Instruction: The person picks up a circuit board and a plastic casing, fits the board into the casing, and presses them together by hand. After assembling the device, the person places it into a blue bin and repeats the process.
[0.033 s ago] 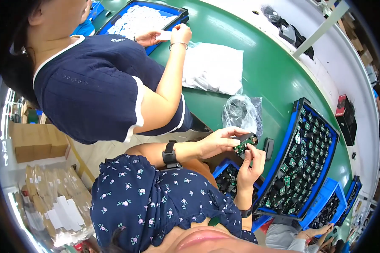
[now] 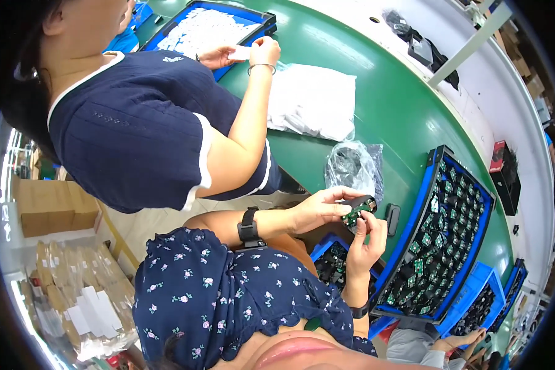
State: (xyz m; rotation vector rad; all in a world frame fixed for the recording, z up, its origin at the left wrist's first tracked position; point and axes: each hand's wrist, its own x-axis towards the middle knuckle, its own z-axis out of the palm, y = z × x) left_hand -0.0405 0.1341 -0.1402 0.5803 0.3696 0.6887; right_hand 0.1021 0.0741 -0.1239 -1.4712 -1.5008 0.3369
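Between my two hands is a small green circuit board with a black housing (image 2: 354,216). My left hand (image 2: 317,211) grips it from the left, thumb across its near side. My right hand (image 2: 369,242) pinches its lower right edge with thumb and fingertip. A flat black oblong piece (image 2: 393,219) lies on the green table just right of my hands. Farther right stands a blue tray (image 2: 407,237) with black rims, packed with rows of similar green boards in black housings. Below my hands, a blue bin (image 2: 319,248) of dark parts is partly covered by my right forearm.
Clear plastic bags (image 2: 351,165) lie beyond my hands, and a big white bag (image 2: 317,102) is behind them. A co-worker (image 2: 135,129) on the left handles a white piece beside a tray of white parts (image 2: 206,28). Another blue bin (image 2: 475,296) stands at the right.
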